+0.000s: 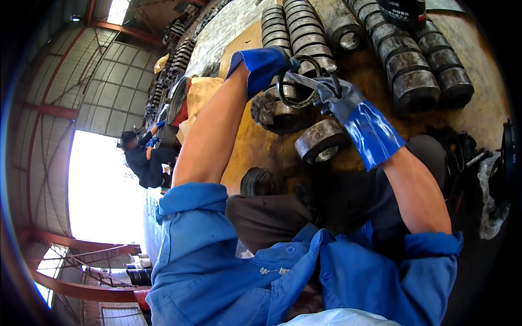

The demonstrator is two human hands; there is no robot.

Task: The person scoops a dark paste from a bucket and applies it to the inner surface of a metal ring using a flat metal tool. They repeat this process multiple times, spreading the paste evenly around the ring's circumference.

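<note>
My left hand [270, 64], in a blue rubber glove, is closed at the upper side of a thin black ring [280, 89]; its fingertips are partly hidden. My right hand [341, 99], in a blue glove with dark, greasy fingers, is closed around a flat-bladed tool [304, 81]. The tool's pale blade points left across the ring, toward my left hand. Just below the ring stands a greasy metal cylinder [285, 117]. Nearer to me, a short metal roller [322, 142] lies on its side under my right wrist.
Rows of greasy metal rollers [296, 27] and more rollers [405, 68] lie ahead on a brown sheet [244, 157]. A black bucket [402, 13] stands among them. Brown paper [204, 92] lies left of my forearm. Farther left, another person [144, 157] in dark clothes works.
</note>
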